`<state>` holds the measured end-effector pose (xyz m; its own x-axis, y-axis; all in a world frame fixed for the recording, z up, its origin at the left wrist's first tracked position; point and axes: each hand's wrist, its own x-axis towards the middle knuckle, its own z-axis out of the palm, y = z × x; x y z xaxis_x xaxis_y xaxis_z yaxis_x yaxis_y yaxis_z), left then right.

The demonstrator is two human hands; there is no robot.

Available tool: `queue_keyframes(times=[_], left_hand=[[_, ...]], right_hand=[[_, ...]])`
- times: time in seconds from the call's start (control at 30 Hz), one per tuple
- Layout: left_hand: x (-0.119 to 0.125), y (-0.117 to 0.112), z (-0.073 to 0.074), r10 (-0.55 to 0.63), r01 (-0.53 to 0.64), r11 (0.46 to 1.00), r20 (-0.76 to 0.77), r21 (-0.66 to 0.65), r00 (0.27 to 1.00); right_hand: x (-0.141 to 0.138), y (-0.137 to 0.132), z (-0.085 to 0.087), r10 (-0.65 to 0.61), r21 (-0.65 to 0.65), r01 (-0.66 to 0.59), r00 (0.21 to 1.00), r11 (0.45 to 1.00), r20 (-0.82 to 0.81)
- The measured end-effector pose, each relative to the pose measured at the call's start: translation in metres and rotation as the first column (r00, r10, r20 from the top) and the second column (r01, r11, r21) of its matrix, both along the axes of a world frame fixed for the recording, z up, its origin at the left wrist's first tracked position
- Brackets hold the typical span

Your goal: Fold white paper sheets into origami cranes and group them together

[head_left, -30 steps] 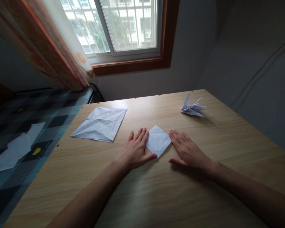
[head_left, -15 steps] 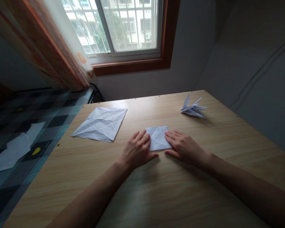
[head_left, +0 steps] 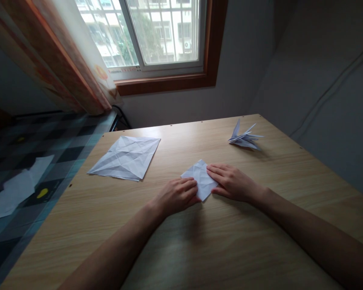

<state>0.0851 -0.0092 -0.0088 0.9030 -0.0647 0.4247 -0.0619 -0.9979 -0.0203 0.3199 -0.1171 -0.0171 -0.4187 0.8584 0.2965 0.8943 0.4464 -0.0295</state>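
A small folded square of white paper, crossed by creases, lies on the wooden table with one corner toward me. My left hand is at its lower left edge, fingers curled over the paper and the thumb by the near corner. On the opposite side, my right hand rests with fingers stretched flat on the right edge, its thumb apart and beside the paper. Parts of both side edges are hidden under the fingers.
Creased white paper sheets lie at the table's back left. A spiky folded-paper piece stands at the back right. Beyond the left table edge, more white paper lies on a checked cloth. A window and curtain are behind.
The folded paper has turned, so a corner instead of a side now faces me. My left hand has shifted slightly down, its fingers more curled; the right stays near the right edge.
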Motion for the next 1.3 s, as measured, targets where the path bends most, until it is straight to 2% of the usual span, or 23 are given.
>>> queue_keyframes(times=[0.2, 0.37, 0.73, 1.03, 1.3], left_hand=[[0.0, 0.001, 0.003, 0.007, -0.007, 1.0, -0.035, 0.025, 0.999], [0.0, 0.002, 0.002, 0.001, -0.001, 1.0, -0.01, 0.016, 1.0], [-0.001, 0.003, 0.001, -0.009, 0.009, 0.999, 0.002, -0.035, 1.0], [-0.002, 0.007, 0.006, -0.014, 0.013, 0.979, -0.005, -0.204, 1.0], [-0.003, 0.013, 0.0, -0.015, 0.01, 0.974, -0.02, -0.226, 1.0]], right_hand=[[-0.002, -0.007, -0.002, 0.128, 0.143, -0.121, 0.991, 0.982, -0.039], [-0.002, -0.01, -0.003, 0.159, 0.2, -0.14, 0.984, 0.97, -0.083], [-0.002, -0.009, -0.003, 0.133, 0.179, -0.108, 0.982, 0.978, -0.134], [-0.003, -0.011, -0.004, 0.114, 0.139, -0.089, 0.976, 0.986, -0.184], [-0.002, -0.009, -0.002, 0.134, 0.15, -0.105, 0.969, 0.983, -0.206]])
